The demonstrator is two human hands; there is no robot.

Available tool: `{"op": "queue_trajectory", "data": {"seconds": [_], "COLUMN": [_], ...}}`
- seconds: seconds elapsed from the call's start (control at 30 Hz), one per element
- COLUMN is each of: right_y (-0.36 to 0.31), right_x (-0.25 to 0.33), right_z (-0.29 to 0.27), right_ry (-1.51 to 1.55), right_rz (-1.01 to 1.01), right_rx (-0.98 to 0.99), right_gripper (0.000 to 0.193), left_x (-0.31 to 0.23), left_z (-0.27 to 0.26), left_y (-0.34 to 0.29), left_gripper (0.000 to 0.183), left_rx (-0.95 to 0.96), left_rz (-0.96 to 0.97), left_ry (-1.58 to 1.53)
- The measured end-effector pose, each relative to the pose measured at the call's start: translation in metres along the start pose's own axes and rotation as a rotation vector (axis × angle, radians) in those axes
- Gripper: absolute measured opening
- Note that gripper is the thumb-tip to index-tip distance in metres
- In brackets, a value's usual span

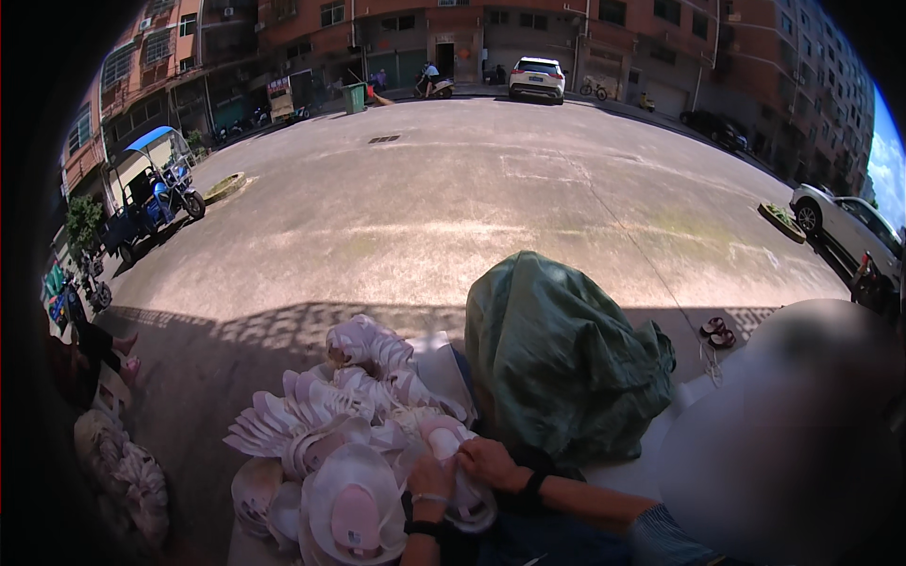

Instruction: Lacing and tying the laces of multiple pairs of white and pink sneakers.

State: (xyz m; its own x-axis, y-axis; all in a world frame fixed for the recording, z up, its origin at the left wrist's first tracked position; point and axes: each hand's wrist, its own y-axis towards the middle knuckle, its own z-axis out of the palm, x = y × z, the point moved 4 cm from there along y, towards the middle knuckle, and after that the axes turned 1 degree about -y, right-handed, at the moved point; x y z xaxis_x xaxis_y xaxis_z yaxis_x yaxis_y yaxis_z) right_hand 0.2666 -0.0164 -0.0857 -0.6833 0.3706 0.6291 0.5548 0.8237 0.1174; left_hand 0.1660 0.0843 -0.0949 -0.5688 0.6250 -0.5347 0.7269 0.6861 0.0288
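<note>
In the head view, the person works at a pile of white and pale pink shoe parts (316, 415), too overlapped to count. Two bare hands are at its near right side. The right hand (489, 464) has its fingers curled in and closed on the edge of one pale shoe part (444, 438). The left hand (431, 479) lies on the near side of the same part, its fingers bent; whether they grip cannot be told, as the tips are hidden. That part lies at the right front of the pile, left of the base of a green sack (557, 354).

Of containers, there is one large sack, bulging and standing just beyond the right hand, its contents hidden. One upright green bin (354, 97) stands far off across the yard, its inside out of sight. Nearest the lower edge, a rounded white shoe part (326, 476) holds one pink oval pad (355, 517).

A second heap of pale pieces (123, 472) lies at the lower left. Two sandals (717, 332) sit on the ground right of the sack. Farther out are two white cars (537, 79), one at the far side and one at the right, and one blue three-wheeler (156, 193) at the left.
</note>
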Motion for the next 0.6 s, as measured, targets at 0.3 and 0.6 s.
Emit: {"op": "queue_trajectory", "data": {"seconds": [0.3,0.6], "right_y": [-0.028,-0.006], "right_x": [0.028,0.015], "right_z": [0.007,0.003], "right_ry": [-0.286,-0.221], "right_rz": [0.017,-0.132], "right_rx": [0.193,0.171], "right_gripper": [0.032,0.017], "left_x": [-0.002,0.002], "left_z": [0.002,0.0], "left_y": [-0.013,-0.001], "left_gripper": [0.041,0.035], "left_rx": [0.017,-0.072], "left_rz": [-0.045,-0.03], "left_ry": [-0.015,-0.076]}}
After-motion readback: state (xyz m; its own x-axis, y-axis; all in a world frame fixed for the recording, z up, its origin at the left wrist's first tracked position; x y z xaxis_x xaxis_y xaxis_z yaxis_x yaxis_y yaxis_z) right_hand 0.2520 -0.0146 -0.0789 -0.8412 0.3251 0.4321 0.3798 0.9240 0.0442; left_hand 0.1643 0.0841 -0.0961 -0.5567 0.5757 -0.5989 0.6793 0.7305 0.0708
